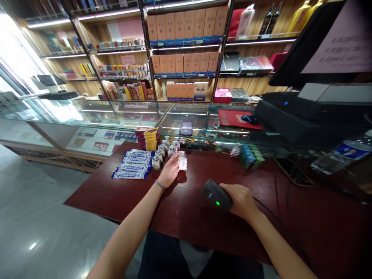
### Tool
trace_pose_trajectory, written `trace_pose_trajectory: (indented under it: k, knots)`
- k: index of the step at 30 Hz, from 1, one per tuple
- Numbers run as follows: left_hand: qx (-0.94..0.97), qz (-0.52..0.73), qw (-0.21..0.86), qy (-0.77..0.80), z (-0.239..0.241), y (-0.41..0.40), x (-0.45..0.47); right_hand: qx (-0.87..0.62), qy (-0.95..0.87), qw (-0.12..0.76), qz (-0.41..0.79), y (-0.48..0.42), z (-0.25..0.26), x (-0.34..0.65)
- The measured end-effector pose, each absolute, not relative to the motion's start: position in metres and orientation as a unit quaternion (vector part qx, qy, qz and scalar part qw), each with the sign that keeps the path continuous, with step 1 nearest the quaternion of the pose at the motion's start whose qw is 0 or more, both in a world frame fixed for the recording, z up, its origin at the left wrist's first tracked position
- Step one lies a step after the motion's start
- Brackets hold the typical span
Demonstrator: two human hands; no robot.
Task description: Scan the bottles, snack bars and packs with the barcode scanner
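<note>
My left hand [170, 170] grips a small clear jar [183, 160] standing on the dark red counter [116, 197]. Just beyond it stand several more small clear jars [165, 149] in rows. My right hand [241, 199] is wrapped round a black barcode scanner [215, 194] with a green light, resting low on the counter. The scanner's head points toward the jar, a short gap away. A cable runs from the scanner off to the right.
Blue-and-white flat packs [133, 164] lie left of the jars, with a red and yellow stack [148, 138] behind. Green-capped tubs [248, 157] stand to the right. A glass display case [122, 116], a till [305, 116], a red mouse pad [235, 118] and stocked shelves lie beyond.
</note>
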State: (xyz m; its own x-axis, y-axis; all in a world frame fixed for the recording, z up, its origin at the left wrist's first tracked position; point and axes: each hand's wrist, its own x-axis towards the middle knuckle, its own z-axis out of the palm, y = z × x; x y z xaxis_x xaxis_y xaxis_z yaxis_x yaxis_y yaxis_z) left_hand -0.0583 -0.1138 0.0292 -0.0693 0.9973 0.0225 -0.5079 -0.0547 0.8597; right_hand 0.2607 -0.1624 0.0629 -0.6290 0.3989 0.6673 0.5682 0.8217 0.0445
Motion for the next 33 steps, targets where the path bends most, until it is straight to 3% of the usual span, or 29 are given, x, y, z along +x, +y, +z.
trace_pose_trajectory:
  k: [8, 16, 33]
  knots:
    - [0.331, 0.631, 0.614, 0.339, 0.038, -0.122, -0.059, -0.279, -0.883, 0.349, -0.146, -0.163, 0.069, 0.262]
    - [0.385, 0.624, 0.555, 0.392, 0.044, -0.120, -0.038, -0.340, -0.801, 0.442, -0.216, -0.152, 0.067, 0.282]
    - [0.540, 0.567, 0.367, 0.502, 0.024, -0.032, 0.152, -0.531, -0.602, 0.557, -0.211, -0.135, 0.047, 0.338]
